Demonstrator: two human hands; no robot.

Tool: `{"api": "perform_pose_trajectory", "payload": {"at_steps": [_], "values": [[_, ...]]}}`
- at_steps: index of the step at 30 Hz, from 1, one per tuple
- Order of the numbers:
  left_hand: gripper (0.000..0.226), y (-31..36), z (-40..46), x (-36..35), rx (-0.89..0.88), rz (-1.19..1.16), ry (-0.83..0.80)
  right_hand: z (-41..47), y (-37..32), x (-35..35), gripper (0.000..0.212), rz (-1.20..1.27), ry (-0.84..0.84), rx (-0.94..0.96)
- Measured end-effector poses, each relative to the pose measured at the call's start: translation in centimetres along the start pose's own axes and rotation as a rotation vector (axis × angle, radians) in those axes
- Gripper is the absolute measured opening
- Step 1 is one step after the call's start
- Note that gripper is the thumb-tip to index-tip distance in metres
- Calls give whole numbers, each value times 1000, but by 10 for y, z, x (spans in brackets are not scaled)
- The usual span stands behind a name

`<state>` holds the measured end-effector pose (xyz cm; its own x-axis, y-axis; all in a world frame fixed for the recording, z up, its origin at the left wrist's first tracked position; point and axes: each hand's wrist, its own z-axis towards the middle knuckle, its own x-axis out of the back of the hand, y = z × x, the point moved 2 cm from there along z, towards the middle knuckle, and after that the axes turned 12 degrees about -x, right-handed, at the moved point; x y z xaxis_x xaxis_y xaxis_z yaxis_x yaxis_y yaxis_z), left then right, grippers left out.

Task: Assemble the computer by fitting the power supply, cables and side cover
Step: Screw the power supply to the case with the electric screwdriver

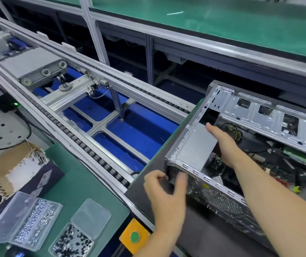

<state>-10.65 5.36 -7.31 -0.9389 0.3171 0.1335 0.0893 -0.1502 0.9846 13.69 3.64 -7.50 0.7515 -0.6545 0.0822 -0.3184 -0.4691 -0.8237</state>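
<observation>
Power supply (194, 143) half under right hand (222, 143)

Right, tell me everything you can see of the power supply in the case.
The power supply is a plain grey metal box, smooth on top, seated in the near-left corner of the open computer case. The right hand rests flat on its top and far edge; the left hand touches the case's rear panel, where the vented back face shows. Its cables cannot be made out.
</observation>
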Motion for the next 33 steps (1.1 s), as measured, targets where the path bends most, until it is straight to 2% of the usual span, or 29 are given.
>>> {"api": "perform_pose_trajectory", "payload": {"at_steps": [1, 2, 6, 9, 14, 17, 23, 27, 31, 33], "values": [[39, -1, 11, 6, 1, -55, 48, 1, 0, 1, 52, -3, 5, 5], [37, 1, 25, 9, 6, -111, 23, 2, 0, 1, 51, -2, 7, 7], [55, 20, 74, -6, -2, -136, -341, 3, -3, 0, 52, -4, 9, 28], [53, 21, 91, -20, 5, -99, -447, 4, -5, 3, 47, 0, 22, 34], [45, 15, 97, -27, 17, -98, -446, 1, -4, 4, 36, -14, -9, -57], [45, 11, 100, -28, 13, -87, -454, -1, -3, 2, 50, -64, -46, -47], [44, 10, 101, -29, 6, -92, -469, -1, 0, 5, 57, 1, -63, -89], [47, 7, 101, -30, -1, -89, -458, -2, 0, 6, 73, 18, -71, -128], [46, 9, 102, -31, -11, -72, -481, -10, -4, 3, 53, 5, -146, -110], [46, 10, 102, -29, 3, -73, -485, -14, -4, 0, 59, 5, -122, -113]]}}
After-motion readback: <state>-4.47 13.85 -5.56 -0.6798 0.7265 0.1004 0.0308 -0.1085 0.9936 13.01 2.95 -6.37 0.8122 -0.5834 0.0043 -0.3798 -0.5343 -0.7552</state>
